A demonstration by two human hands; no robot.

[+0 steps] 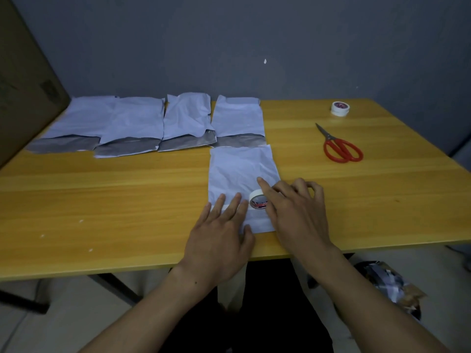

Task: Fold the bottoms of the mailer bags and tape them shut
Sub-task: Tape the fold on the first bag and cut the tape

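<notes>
The mailer bag (239, 171) I am working on lies flat near my edge of the yellow wooden bench (127, 194), white and crinkled, its near end folded over with a strip of white tape running across the fold under my fingers. My left hand (221, 235) lies palm down on that folded end, fingers spread wide and flat, holding nothing, just pressing the fold and the strip down. At 3 o'clock from it, my right hand (293, 210) rests over the bag's right edge and is closed around the tape roll (258, 199), a small white roll standing on edge on the bag, its printed core facing me; my index finger stretches forward over the top of the roll toward 11 o'clock while the other fingers curl at its far side. At 12 o'clock from the bag, just beyond its far edge, four more mailer bags (153, 123) lie in a row running off toward 10 o'clock, each with a grey flap showing at its near end. Red-handled scissors (340, 146) lie closed at 2 o'clock, and a second tape roll (340, 108) sits flat beyond them, well apart from my hands.
</notes>
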